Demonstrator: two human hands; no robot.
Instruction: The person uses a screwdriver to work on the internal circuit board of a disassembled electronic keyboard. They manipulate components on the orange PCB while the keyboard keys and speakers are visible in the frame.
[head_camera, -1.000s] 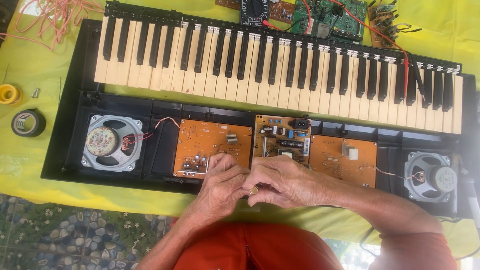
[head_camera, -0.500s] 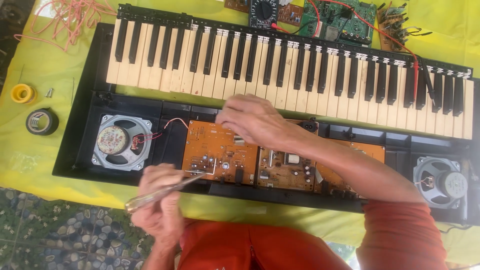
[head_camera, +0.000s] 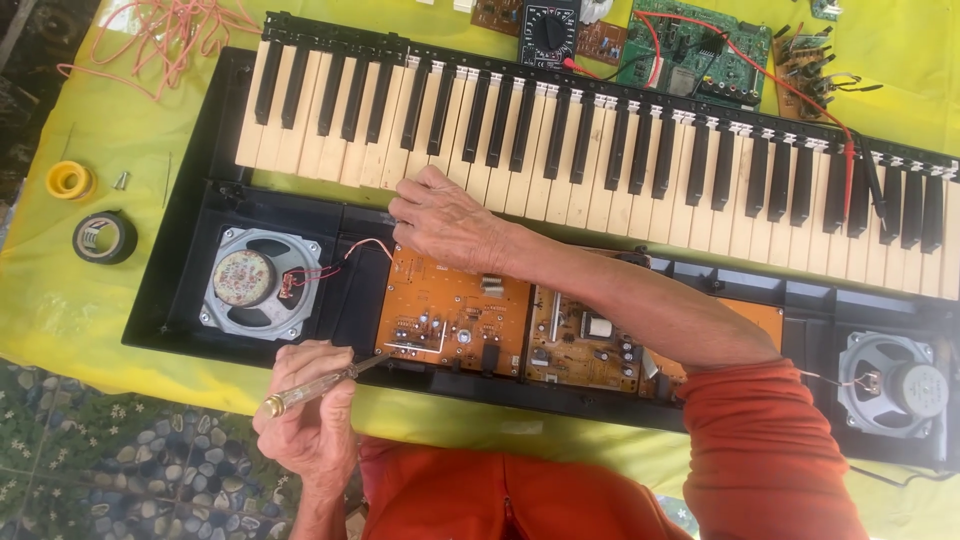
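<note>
Keyboard (head_camera: 600, 150), opened up, lies across a yellow cloth (head_camera: 150, 150) in front of us, its top cover off so the boards and speakers show below the keys. Our left hand (head_camera: 315, 420) is closed around a screwdriver (head_camera: 320, 385), clear handle toward us, tip laid on the near edge of the left orange board (head_camera: 450, 310). Our right hand (head_camera: 445, 220) holds nothing: it rests loosely, palm down, with the fingertips on the white keys just above that same board, the forearm crossing over the middle board (head_camera: 580, 345).

Moving outward, a round left speaker (head_camera: 250, 285) sits just beside the left board, joined to it by thin red wires. A right speaker (head_camera: 890, 385) sits at the far end of the case. On the cloth to the left lie a roll of black tape (head_camera: 104, 237) and a small yellow spool (head_camera: 70, 180), with loose pink wire (head_camera: 170, 35) above. Beyond the keys are a multimeter (head_camera: 548, 30) and a green board (head_camera: 700, 50).

We judge the work to be midway: the case is already open and the insides exposed, but the boards still sit in place, and nothing has been closed up.
</note>
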